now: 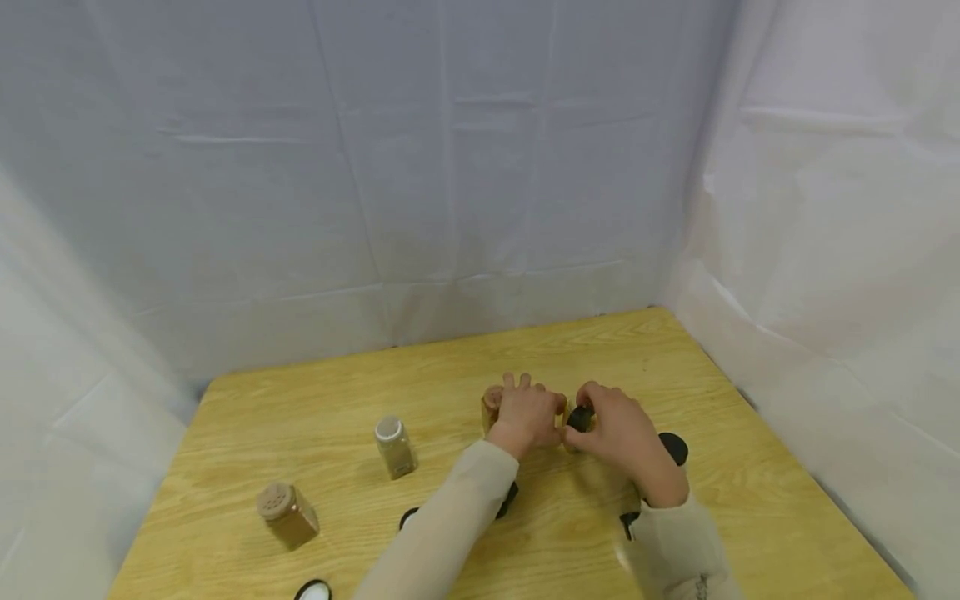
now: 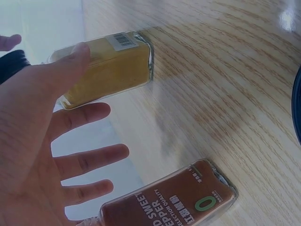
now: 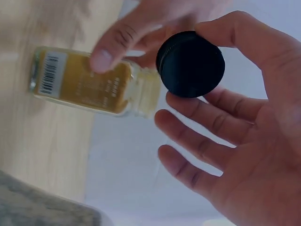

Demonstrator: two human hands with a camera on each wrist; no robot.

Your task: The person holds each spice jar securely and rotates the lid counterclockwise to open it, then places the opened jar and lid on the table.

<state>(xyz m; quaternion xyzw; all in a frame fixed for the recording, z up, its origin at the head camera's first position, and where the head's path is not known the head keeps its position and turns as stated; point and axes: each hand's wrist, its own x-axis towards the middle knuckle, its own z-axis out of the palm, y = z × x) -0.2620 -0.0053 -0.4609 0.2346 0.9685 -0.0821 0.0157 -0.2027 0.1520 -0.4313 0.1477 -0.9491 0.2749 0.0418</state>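
Observation:
My left hand [image 1: 527, 417] holds a square glass jar of yellow powder [image 3: 87, 80], its thumb on one side and a finger beneath. The jar stands on the table with a barcode label near its base. My right hand [image 1: 618, 429] pinches a round black lid [image 3: 193, 63] between thumb and fingers. In the right wrist view the lid is tilted beside the jar's pale mouth, which shows uncovered. A red sweet pepper jar [image 2: 169, 202] with a tan perforated top stands near the left hand's outstretched fingers.
On the left of the wooden table [image 1: 345, 392] stand a jar with a white top [image 1: 390, 430] and a reddish-brown jar [image 1: 294, 523]. A black-rimmed lid [image 1: 315, 592] lies at the front. A black round cap [image 1: 673, 448] shows beyond the right forearm. White sheets [image 1: 450, 167] surround the table.

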